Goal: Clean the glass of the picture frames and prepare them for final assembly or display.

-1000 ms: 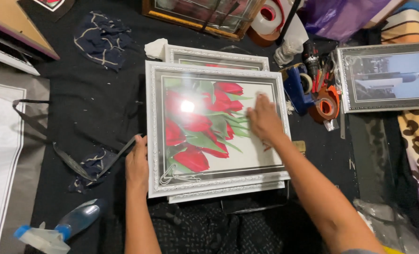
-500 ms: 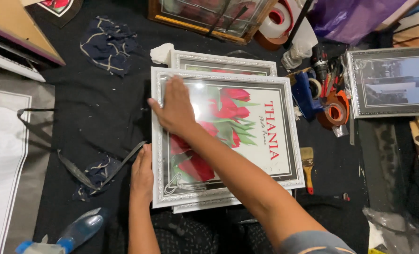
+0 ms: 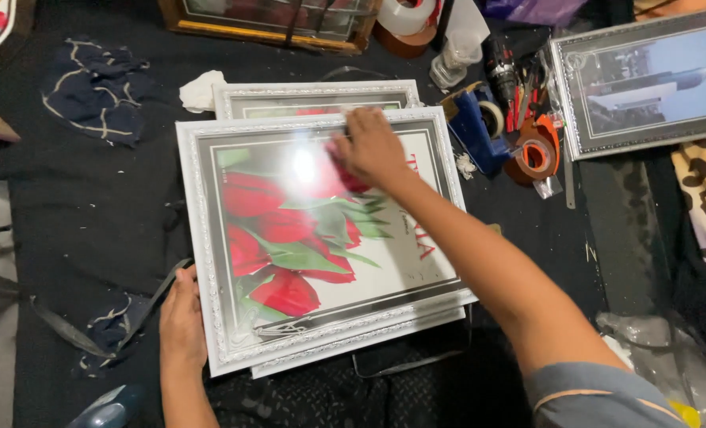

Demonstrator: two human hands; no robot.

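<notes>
The right hand (image 3: 373, 147), fingers together and pressed flat, has been swept from the glass's left to upper centre; the frame (image 3: 321, 238), mid-picture, is steadied by the left hand (image 3: 180, 321), clamped on its lower-left edge.

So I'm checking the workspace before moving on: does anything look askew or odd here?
The white framed tulip picture lies skewed on a second white frame, not squared up. A crumpled white wad sits by that frame's corner. No damage visible.
</notes>
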